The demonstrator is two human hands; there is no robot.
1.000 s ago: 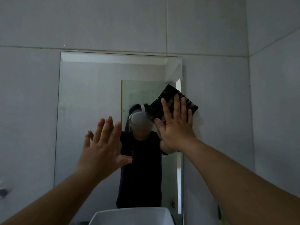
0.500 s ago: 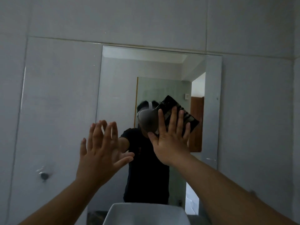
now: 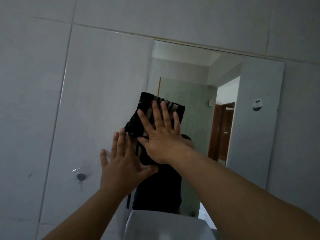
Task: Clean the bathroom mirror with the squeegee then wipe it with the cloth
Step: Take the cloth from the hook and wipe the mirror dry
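Grey tiled wall (image 3: pixel 103 84), mirror (image 3: pixel 251 135) at centre-right of frame | dark striped cloth (image 3: pixel 138 116) at centre, pressed flat to glass under right hand (image 3: pixel 161 135), fingers spread | left hand (image 3: pixel 121 165) open, empty, lower left of cloth | white basin (image 3: pixel 164 226) at bottom centre, contents unseen.

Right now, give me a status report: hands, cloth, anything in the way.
Right hand flat, pressing cloth on mirror. Left hand open, empty, at the mirror's left edge. No squeegee in view. Nothing blocks the glass.
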